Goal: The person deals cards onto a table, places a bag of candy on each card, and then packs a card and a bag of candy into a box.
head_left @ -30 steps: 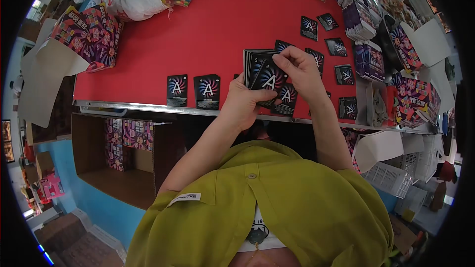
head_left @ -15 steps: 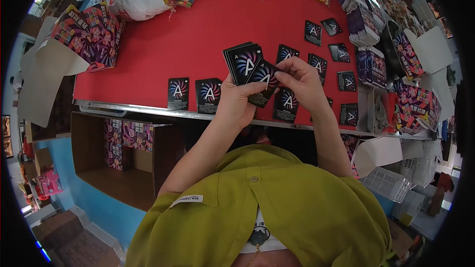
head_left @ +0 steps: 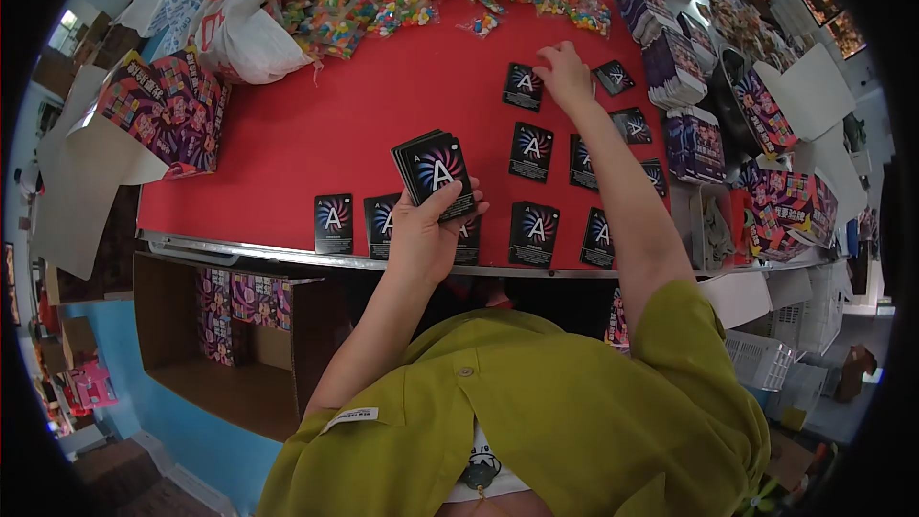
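Observation:
My left hand is closed around a thick stack of black cards with a large white A and coloured rays, its thumb lying across the top card. Farther out, my right hand is low over the red tabletop, fingers apart beside the right edge of a flat black card. More such cards lie face up in rows: one card below that one, another near the front edge, and a card at the left. My right hand and forearm partly cover several cards.
Small bags of coloured candy are heaped along the back. A white plastic bag and a printed box stand at the left. Stacks of purple packs line the right side. An open cardboard carton sits below the front edge.
My right hand has left the stack and moved to the far right rows, where another card now lies beside it. My left hand still holds the stack. The view has shifted slightly.

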Demonstrator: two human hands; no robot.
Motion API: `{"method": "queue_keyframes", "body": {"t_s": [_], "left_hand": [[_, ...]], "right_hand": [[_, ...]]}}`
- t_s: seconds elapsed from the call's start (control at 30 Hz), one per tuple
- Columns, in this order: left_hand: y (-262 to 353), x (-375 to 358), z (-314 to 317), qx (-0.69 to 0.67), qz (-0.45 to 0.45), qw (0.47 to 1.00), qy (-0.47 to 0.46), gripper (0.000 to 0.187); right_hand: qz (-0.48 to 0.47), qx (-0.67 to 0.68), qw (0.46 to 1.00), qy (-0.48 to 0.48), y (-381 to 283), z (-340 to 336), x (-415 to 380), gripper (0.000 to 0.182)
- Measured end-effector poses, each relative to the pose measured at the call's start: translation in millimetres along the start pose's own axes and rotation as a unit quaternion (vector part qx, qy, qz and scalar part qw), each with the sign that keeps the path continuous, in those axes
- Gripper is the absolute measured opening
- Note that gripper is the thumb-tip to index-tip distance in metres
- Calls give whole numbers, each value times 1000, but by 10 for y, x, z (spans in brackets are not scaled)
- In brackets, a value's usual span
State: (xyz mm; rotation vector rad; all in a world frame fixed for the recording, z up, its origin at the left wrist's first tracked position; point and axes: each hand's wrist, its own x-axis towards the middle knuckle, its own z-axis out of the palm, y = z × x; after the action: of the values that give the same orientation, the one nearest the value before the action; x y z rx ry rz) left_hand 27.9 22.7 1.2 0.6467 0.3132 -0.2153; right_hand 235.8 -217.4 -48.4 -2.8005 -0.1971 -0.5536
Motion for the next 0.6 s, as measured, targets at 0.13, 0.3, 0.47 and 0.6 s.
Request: {"method": "queue_keyframes", "body": {"t_s": [0.13, 0.3, 0.47, 0.6], "left_hand": [[39, -4, -46, 58, -3, 998, 7, 20], [16, 21, 8, 60, -29, 998, 5, 25], [-26, -13, 30, 50, -17, 998, -23, 30], [-5, -44, 16, 21, 2, 999, -27, 37]], "right_hand": [[-33, 85, 993, 75, -601, -279, -274, 30], [60, 542, 818, -184, -1316, -597, -992, 13], [122, 614, 753, -204, -1282, -789, -1089, 10], [142, 634, 733, -203, -1303, -852, -1168, 10]]}}
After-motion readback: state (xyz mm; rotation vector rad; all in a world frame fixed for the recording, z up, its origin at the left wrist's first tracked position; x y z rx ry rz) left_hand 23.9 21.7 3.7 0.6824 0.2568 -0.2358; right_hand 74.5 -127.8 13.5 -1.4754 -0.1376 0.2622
